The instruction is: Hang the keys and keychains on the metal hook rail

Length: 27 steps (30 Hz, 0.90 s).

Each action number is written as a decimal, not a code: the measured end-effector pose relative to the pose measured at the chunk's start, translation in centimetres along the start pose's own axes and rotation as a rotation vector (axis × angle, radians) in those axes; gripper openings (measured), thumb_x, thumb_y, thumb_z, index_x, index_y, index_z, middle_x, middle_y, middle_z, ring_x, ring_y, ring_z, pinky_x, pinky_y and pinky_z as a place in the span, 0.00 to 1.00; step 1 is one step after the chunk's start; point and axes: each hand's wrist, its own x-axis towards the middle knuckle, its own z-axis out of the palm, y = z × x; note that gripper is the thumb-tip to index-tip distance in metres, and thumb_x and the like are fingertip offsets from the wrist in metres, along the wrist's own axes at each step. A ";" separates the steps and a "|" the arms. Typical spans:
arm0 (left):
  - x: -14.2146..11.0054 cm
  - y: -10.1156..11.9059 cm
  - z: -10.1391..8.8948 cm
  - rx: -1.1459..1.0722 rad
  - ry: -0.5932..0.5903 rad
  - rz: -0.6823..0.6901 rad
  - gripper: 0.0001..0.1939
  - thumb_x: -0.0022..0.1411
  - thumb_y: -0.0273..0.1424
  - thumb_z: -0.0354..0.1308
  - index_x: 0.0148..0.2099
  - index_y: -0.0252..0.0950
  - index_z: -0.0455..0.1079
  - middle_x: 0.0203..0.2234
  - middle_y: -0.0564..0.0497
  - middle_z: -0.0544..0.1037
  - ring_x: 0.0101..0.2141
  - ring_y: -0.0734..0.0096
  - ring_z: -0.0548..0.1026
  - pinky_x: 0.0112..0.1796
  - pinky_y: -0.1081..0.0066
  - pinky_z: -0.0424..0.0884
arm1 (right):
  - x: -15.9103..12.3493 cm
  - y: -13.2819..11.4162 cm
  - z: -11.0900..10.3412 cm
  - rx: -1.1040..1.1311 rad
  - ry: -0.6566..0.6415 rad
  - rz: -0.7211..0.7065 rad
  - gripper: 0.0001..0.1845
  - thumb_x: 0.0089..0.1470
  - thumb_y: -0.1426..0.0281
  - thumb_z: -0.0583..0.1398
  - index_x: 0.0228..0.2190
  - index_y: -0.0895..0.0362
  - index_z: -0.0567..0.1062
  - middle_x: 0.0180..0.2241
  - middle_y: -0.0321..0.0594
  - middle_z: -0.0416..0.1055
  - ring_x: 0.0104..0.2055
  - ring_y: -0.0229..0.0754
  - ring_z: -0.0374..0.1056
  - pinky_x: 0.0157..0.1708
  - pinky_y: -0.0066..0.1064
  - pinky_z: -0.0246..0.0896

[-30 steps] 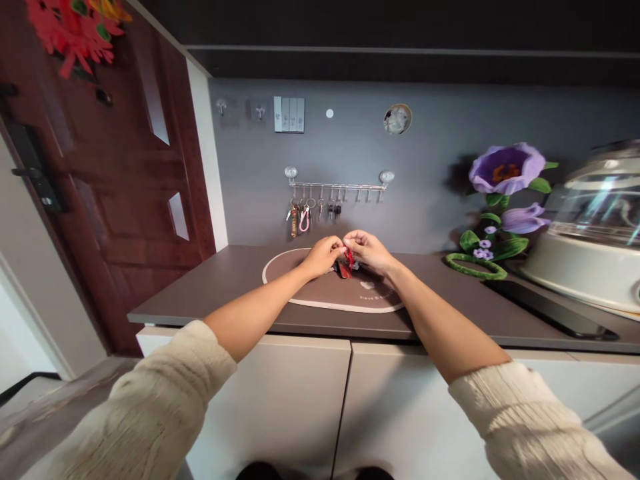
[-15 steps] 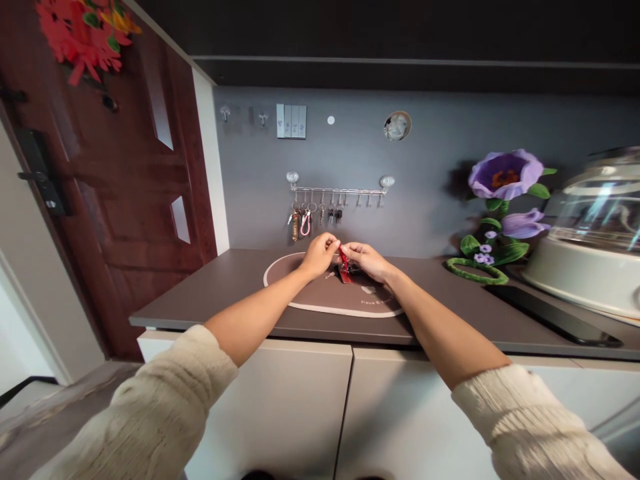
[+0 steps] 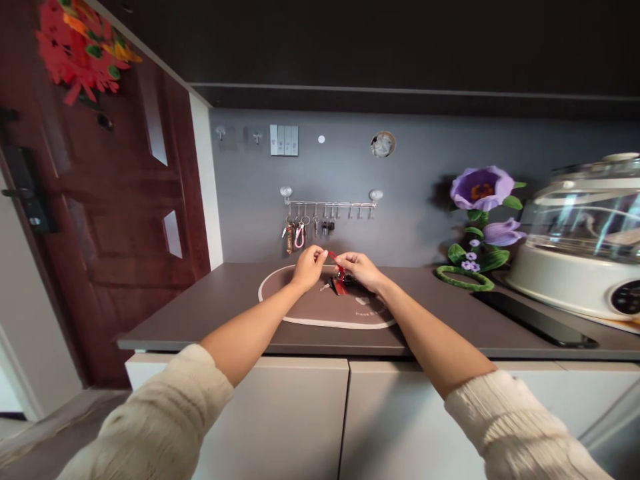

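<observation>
A red cord (image 3: 333, 255) stretches between my two hands above an oval brown mat with a pale rim (image 3: 340, 325). The fingertips of my left hand (image 3: 309, 268) are pinched at the cord's left end. My right hand (image 3: 363, 270) pinches the same cord a little farther right. Below the fingers hangs a red tag (image 3: 341, 287), with a silver key (image 3: 325, 287) and some dark pieces beside it. My right fingers partly hide this bunch.
Keys and fobs (image 3: 299, 235) hang from a clear hook rail (image 3: 330, 204) on the grey wall. To the right are a purple flower ornament (image 3: 483, 190), a black phone-like slab (image 3: 535, 319) and a white appliance with a clear cover (image 3: 560, 277). A dark shelf (image 3: 380, 53) juts overhead.
My hands have drawn slightly apart, and more red cord shows between them. The tag and key still hang below. The whole view has shifted, with the scene sitting lower and farther left.
</observation>
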 end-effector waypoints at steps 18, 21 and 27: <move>-0.6 -1.4 0.6 0.252 -0.196 -0.012 0.11 0.60 0.32 0.46 0.32 0.35 0.68 0.29 0.49 0.74 0.32 0.70 0.70 0.35 0.71 0.63 | 4.2 -4.1 -0.3 0.183 0.345 0.019 0.05 0.52 0.73 0.55 0.25 0.59 0.67 0.22 0.35 0.69 0.22 0.30 0.64 0.23 0.22 0.59; -0.6 -1.5 0.7 0.254 -0.198 -0.025 0.11 0.61 0.32 0.46 0.32 0.35 0.68 0.29 0.49 0.74 0.32 0.70 0.70 0.35 0.71 0.63 | 5.4 -5.2 -0.1 0.213 0.395 0.045 0.07 0.54 0.75 0.52 0.26 0.59 0.66 0.21 0.35 0.68 0.22 0.30 0.65 0.22 0.22 0.58; -0.7 -1.5 0.9 0.259 -0.202 -0.042 0.11 0.60 0.32 0.46 0.32 0.35 0.68 0.29 0.49 0.75 0.32 0.70 0.70 0.35 0.71 0.63 | 7.5 -6.0 0.1 0.230 0.477 0.069 0.07 0.54 0.77 0.51 0.25 0.59 0.65 0.18 0.33 0.66 0.18 0.30 0.62 0.18 0.21 0.57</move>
